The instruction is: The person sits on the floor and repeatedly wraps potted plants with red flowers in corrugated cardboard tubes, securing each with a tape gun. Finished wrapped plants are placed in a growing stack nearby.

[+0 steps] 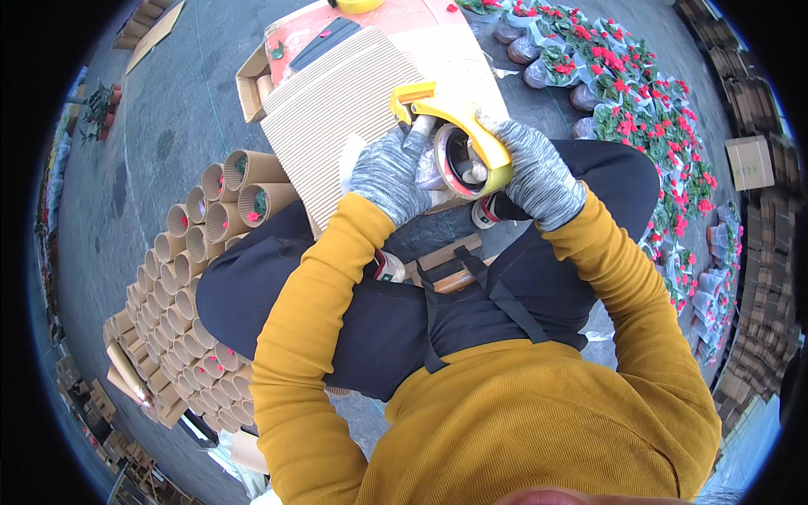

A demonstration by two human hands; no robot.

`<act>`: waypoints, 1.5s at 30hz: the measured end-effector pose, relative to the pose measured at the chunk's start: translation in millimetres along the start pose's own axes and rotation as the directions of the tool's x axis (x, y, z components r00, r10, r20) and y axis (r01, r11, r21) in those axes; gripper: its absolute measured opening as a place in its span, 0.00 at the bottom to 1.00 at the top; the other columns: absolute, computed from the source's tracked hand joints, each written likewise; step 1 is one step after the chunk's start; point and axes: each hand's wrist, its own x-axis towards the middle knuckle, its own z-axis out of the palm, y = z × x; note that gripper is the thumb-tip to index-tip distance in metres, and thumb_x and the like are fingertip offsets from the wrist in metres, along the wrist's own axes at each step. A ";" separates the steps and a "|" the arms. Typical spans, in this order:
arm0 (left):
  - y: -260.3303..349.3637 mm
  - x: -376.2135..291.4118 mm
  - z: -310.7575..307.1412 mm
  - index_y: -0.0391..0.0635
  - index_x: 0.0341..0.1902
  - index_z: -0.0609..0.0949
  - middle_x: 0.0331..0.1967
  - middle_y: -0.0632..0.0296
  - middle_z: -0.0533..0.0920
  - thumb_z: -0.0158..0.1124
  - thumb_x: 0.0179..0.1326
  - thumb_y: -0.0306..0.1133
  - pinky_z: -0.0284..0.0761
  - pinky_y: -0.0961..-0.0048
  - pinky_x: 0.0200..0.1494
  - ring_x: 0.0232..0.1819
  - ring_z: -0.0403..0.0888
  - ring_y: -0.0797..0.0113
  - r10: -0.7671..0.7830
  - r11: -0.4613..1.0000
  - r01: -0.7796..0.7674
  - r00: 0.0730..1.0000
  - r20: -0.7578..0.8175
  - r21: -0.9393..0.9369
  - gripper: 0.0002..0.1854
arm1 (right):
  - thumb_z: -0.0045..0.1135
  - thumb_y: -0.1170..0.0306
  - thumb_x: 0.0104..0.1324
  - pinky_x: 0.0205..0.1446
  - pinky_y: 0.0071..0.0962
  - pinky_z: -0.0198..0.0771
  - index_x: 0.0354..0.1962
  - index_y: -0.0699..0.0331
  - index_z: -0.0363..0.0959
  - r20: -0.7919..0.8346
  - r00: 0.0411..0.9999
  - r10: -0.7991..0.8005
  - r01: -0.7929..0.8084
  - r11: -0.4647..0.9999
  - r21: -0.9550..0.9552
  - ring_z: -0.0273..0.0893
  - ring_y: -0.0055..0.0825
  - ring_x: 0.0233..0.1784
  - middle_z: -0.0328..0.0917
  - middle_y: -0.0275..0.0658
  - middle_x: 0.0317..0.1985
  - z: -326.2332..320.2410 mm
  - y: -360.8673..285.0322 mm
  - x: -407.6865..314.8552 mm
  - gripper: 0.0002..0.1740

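Observation:
Both hands wear grey knitted gloves and meet over a low table (483,60). My right hand (536,170) is closed on a yellow tape dispenser (489,142) that carries a roll of packing tape. My left hand (394,170) is at the dispenser's left side, its fingertips close to the front end and the roll; a bit of clear plastic shows between hand and roll. Whether it grips the plastic or the tape cannot be told. Under the left hand lie sheets of corrugated cardboard (334,107), which cover part of the table.
On the left stand stacked cardboard tubes (183,268), some with red petals or leaves inside. Wrapped potted plants with red flowers (631,95) fill the floor at right. Cardboard stacks (767,284) line the far right. An open carton (252,82) adjoins the table.

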 end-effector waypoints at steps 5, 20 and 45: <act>-2.0 -2.9 3.6 0.43 0.66 0.71 0.55 0.47 0.78 0.80 0.40 0.52 0.75 0.62 0.60 0.56 0.79 0.51 0.050 0.997 -0.045 0.994 -0.098 0.061 0.49 | 0.54 0.65 0.72 0.51 0.24 0.77 0.55 0.69 0.72 -0.174 0.984 -0.030 0.009 0.993 -0.120 0.80 0.25 0.47 0.80 0.42 0.46 8.4 23.5 3.7 0.19; -39.9 43.3 -12.2 0.37 0.65 0.73 0.58 0.43 0.79 0.84 0.31 0.55 0.70 0.64 0.65 0.62 0.75 0.49 -0.073 0.978 0.122 0.961 0.268 -0.170 0.56 | 0.58 0.56 0.69 0.32 0.22 0.71 0.39 0.71 0.76 0.013 0.933 0.360 -0.360 0.933 -0.014 0.75 0.19 0.29 0.79 0.35 0.30 2.6 -2.7 -68.4 0.22; -25.4 18.4 -40.6 0.37 0.67 0.67 0.59 0.45 0.76 0.83 0.31 0.51 0.70 0.64 0.65 0.62 0.75 0.49 -0.143 0.990 0.129 0.905 0.401 0.063 0.58 | 0.70 0.61 0.51 0.56 0.34 0.74 0.54 0.62 0.72 0.525 0.843 -0.115 0.527 -0.016 -0.850 0.80 0.37 0.52 0.80 0.47 0.47 52.0 -14.0 68.3 0.33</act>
